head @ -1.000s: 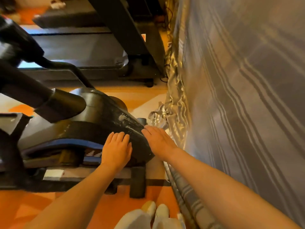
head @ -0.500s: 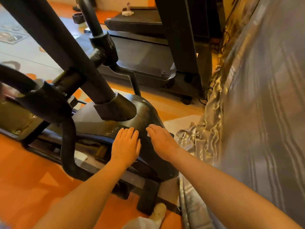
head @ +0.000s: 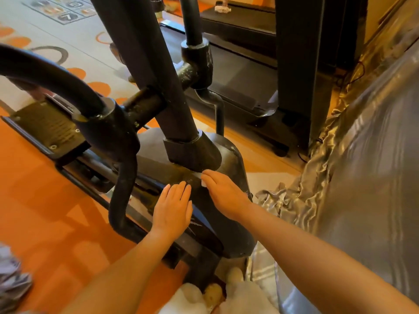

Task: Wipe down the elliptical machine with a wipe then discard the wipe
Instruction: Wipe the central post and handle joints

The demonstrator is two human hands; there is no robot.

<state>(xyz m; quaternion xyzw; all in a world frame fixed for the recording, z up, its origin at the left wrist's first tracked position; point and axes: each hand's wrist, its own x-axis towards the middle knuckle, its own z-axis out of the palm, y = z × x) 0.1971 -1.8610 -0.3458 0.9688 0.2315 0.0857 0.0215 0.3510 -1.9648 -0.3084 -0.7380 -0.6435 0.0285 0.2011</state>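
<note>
Two flat hands, left hand (head: 173,206), right hand (head: 223,192), on one elliptical (head: 229,155); seemingly one wipe (head: 203,182).

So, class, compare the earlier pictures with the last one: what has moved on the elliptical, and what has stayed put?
Both hands have slid up the black housing toward the collar of the upright post. The right hand leads, pressing a white wipe that peeks out under its fingers. The left hand follows, lying flat. The view has tilted up, showing more of the frame. Both hands stay flat on the housing; nothing was let go.
</note>
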